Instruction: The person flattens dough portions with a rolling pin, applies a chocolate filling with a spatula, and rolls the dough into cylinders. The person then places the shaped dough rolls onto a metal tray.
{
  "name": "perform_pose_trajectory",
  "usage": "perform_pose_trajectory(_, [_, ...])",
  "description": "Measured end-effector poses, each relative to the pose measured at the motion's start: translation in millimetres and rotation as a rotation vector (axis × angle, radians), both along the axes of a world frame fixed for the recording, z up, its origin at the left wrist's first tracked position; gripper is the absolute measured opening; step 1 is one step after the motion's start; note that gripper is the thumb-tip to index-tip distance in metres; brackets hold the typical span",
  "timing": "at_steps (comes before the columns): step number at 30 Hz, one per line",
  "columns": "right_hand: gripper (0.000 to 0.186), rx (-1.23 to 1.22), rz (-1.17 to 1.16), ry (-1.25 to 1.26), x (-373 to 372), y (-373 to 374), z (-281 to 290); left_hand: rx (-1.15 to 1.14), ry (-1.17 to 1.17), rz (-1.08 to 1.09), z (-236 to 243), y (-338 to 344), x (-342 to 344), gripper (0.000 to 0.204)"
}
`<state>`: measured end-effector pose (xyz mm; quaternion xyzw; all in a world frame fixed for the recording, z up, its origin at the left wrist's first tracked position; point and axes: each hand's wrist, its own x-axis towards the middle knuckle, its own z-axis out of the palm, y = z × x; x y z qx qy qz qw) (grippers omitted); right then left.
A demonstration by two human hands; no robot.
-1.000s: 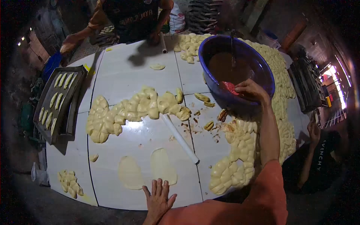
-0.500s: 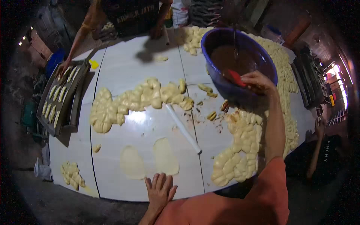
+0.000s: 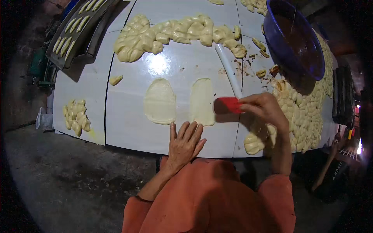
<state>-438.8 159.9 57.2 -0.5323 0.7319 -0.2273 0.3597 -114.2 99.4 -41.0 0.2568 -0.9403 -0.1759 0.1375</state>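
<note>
My right hand (image 3: 267,110) pinches a red scraper (image 3: 233,104) just right of the dough sheets; a dark patch shows on its left part. Two thin, flattened dough sheets lie side by side on the white tabletop, a left dough sheet (image 3: 160,101) and a right dough sheet (image 3: 202,101). Palm down, my left hand (image 3: 183,143) rests with fingers stretched out at the lower ends of the sheets. A white rolling pin (image 3: 228,70) lies aslant beyond the scraper. Far right stands a purple basin (image 3: 276,40) with brown filling (image 3: 298,37) inside.
A long mound of dough lumps (image 3: 171,32) lies beyond the sheets. More dough pieces (image 3: 301,114) cover the right side. A small dough pile (image 3: 77,117) sits at left. Trays of shaped dough (image 3: 79,35) stand far left. A person's arm (image 3: 325,167) shows at right.
My right hand has brought the red scraper out of the purple basin and back toward the dough sheets. The view has tilted downward. My left hand stays flat by the sheets.
</note>
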Motion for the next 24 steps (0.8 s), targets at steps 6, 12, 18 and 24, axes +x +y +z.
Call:
perform_pose_trajectory(6, [0.021,-0.092,0.024,0.511,62,-14,-11,0.027,0.039,-0.029,-8,1,-1,0.055])
perform_pose_trajectory(12, [0.024,-0.246,0.136,0.655,80,3,-34,0.068,0.012,-0.020,-6,1,-1,0.056])
perform_pose_trajectory(18, [0.020,-0.217,-0.049,0.663,86,2,-28,0.064,0.008,-0.027,-5,-1,0,0.057])
perform_pose_trajectory(24, [0.026,-0.266,-0.298,0.382,85,4,-30,0.039,0.016,-0.015,-11,1,2,0.058])
